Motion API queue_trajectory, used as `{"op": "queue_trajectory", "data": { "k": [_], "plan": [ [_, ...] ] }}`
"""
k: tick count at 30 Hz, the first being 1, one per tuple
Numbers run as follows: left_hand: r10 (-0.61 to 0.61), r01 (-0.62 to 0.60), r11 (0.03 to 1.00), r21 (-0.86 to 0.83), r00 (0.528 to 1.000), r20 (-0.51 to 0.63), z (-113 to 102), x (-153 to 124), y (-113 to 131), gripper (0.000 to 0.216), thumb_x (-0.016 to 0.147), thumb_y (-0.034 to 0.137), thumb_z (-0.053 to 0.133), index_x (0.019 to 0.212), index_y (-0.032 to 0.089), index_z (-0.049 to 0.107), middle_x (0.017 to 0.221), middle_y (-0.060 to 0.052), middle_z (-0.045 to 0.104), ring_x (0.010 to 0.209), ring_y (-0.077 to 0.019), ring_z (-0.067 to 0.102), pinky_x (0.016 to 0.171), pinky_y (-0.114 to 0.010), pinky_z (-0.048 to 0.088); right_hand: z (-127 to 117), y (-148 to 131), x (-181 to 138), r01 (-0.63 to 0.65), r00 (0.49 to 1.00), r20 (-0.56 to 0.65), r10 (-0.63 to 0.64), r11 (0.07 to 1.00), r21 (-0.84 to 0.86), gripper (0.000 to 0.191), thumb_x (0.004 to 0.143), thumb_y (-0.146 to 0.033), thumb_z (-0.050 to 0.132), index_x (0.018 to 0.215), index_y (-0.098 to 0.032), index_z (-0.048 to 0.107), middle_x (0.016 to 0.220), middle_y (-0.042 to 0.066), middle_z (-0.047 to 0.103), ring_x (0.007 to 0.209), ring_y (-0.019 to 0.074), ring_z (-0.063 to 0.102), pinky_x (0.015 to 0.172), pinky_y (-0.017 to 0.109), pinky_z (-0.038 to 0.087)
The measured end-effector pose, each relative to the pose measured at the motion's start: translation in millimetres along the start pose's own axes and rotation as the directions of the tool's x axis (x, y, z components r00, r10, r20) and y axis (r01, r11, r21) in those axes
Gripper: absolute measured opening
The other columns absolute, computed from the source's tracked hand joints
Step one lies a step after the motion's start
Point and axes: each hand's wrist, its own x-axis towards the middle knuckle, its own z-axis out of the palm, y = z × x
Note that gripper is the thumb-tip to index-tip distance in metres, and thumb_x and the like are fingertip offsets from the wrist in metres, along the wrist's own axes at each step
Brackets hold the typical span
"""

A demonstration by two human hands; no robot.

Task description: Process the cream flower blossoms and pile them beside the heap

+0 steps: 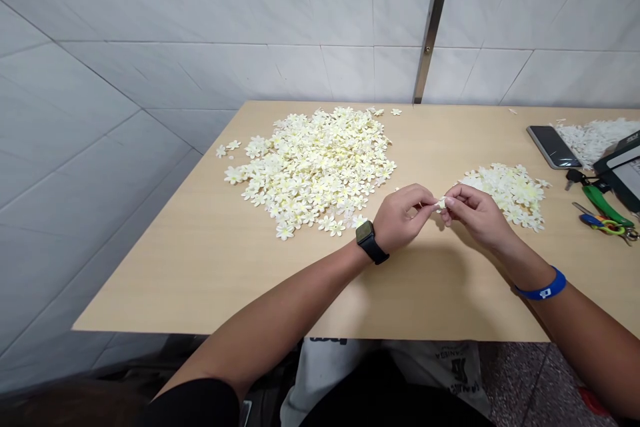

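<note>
My left hand (403, 217), with a black watch on the wrist, and my right hand (473, 210), with a blue wristband, meet above the middle of the wooden table (210, 267). Both pinch one small white-and-yellow fabric flower (441, 203) between their fingertips. A large heap of the same flowers (315, 167) lies to the left of my hands. A smaller pile of flowers (513, 192) lies just right of my right hand.
At the right edge lie a phone (553, 145), a pile of white pieces (595, 137), a dark box (625, 170), keys with a green tag (600, 203) and small scissors (603, 223). A tiled wall and a metal strip (433, 27) stand behind the table.
</note>
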Motion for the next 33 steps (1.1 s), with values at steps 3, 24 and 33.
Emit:
{"op": "queue_trajectory", "data": {
  "k": [3,24,33],
  "plan": [
    [-0.049,0.048,0.998,-0.029,0.999,-0.007,-1.0,1.4,1.7,0.010,0.093,0.021,0.067,0.084,0.017,0.071,0.085,-0.005,0.073,0.080,-0.0135,0.067,0.071,-0.025,0.054,1.4,0.0,0.0,0.026,1.000,0.008,-0.026,1.000,0.001,0.029,0.085,-0.049,0.079,0.088,-0.022,0.068,0.067,0.000,0.067,0.059,0.0138,0.063,0.057,0.029,0.056],
    [-0.441,0.432,0.824,-0.367,0.895,0.064,16.1,0.1,5.9,0.023,0.089,0.034,0.073,0.099,0.015,0.064,0.088,-0.006,0.070,0.081,-0.0143,0.070,0.073,-0.026,0.060,8.1,0.4,-3.3,0.183,0.978,-0.084,-0.193,0.976,-0.119,0.030,0.085,-0.047,0.079,0.081,-0.022,0.062,0.067,-0.001,0.062,0.061,0.0125,0.057,0.057,0.026,0.044],
    [-0.492,0.474,0.792,-0.384,0.869,0.056,13.4,-1.4,8.0,0.026,0.081,0.034,0.081,0.087,0.014,0.066,0.084,-0.006,0.073,0.071,-0.0140,0.071,0.065,-0.025,0.057,14.1,-3.9,-9.0,0.135,0.974,-0.138,-0.179,0.951,-0.279,0.027,0.087,-0.042,0.076,0.078,-0.023,0.060,0.066,0.000,0.063,0.060,0.0140,0.057,0.055,0.028,0.044]
  ]
}}
